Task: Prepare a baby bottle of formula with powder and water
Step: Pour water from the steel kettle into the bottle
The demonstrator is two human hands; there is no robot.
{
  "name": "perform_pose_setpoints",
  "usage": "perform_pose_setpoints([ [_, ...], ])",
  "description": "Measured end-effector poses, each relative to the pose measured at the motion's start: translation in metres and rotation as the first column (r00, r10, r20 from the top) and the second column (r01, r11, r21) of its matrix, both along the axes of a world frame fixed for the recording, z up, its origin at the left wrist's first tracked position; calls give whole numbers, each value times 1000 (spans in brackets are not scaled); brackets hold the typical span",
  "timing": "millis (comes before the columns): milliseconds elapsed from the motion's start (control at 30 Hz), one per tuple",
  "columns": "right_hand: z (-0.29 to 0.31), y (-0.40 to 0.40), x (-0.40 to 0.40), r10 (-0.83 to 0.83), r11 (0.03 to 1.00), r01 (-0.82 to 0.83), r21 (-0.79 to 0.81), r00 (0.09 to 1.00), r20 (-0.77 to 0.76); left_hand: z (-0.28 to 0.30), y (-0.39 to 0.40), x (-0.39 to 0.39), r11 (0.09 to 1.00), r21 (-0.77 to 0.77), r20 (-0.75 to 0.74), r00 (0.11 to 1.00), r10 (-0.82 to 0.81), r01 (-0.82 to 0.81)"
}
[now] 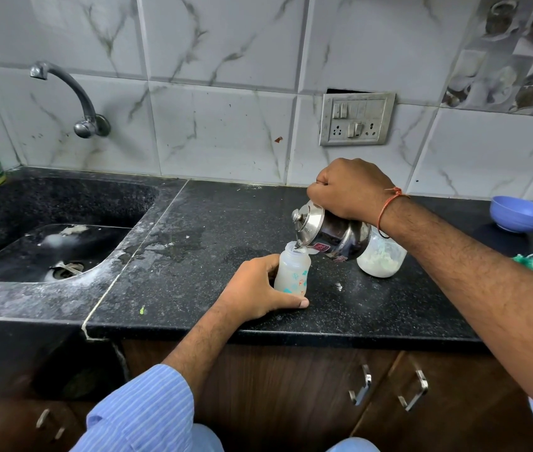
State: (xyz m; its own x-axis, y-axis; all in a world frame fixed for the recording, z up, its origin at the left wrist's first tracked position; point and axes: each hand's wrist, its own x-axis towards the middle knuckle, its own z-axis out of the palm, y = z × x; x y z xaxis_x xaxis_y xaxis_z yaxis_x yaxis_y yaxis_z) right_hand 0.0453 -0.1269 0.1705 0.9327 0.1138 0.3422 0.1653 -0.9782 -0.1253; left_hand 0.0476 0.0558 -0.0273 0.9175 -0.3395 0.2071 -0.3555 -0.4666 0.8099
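Steel, shiny and lidded, the small kettle [327,231] is tipped with its spout at the open mouth of the translucent printed baby bottle [292,272]. The right hand [350,187] has its fingers [319,194] clenched over the kettle's top. The bottle stands upright on the black speckled stone desk [226,256], the left hand [258,288] wrapped round its lower half. Just behind the kettle sits a clear jar of white powder [381,259]. Well right of the bottle rests a blue plastic bowl [521,213].
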Motion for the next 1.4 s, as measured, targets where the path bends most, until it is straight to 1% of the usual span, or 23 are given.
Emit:
perform_pose_setpoints([
  [300,0,1,0,4,1000,-4,4,1000,-2,-1,0,0,1000,-10,-15,1000,-2,2],
  [1400,2,3,-2,4,1000,-4,-5,1000,-2,-1,-1,1,1000,7,1,1000,10,-10],
])
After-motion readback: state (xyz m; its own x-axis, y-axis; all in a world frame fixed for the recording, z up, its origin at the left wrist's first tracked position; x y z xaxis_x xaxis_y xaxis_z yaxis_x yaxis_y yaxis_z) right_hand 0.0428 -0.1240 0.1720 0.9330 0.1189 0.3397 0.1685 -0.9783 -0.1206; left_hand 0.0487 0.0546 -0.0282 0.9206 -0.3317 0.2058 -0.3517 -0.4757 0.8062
